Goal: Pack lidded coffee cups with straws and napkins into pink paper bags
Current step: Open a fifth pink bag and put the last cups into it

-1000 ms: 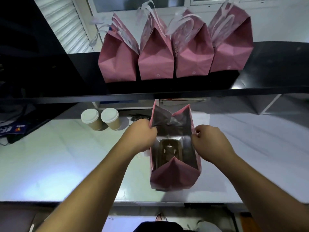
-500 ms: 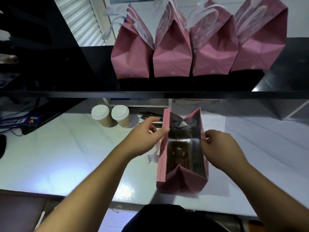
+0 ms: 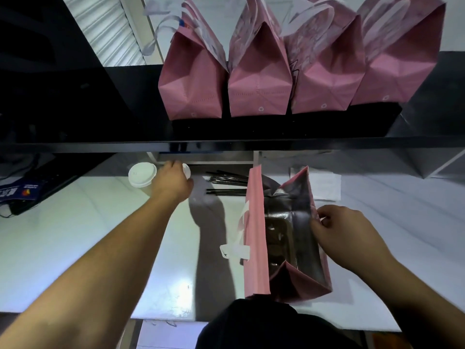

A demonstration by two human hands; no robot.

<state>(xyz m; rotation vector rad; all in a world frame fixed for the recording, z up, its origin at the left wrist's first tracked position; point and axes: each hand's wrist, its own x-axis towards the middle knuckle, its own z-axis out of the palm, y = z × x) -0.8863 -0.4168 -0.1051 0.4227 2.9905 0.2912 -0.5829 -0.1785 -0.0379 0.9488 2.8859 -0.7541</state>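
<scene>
Pink paper bag [image 3: 254, 235] stands open on the white worktop [image 3: 75, 235], its right wall pinched by the right hand [image 3: 344, 235]. Beyond it lie black straws [image 3: 226, 182]; left of those, the left hand [image 3: 173, 182] curls around a lidded cup [image 3: 186, 170] beside another cup [image 3: 141, 175]. Four packed bags [image 3: 259, 79] line the black shelf [image 3: 75, 109] above.

Left hand [image 3: 173, 182]: bare, no ring or glove to be seen on the back that faces the camera.
Left forearm [image 3: 108, 258]: bare along its whole visible length, no sleeve, watch or band.
Right hand [image 3: 344, 238]: bare, no ring or glove visible.
Right forearm [image 3: 412, 298]: bare to the frame edge, no sleeve or wristwear.
Clothing [image 3: 256, 323]: a dark, black-looking garment at the bottom centre, plain, no print or marking that can be made out.
</scene>
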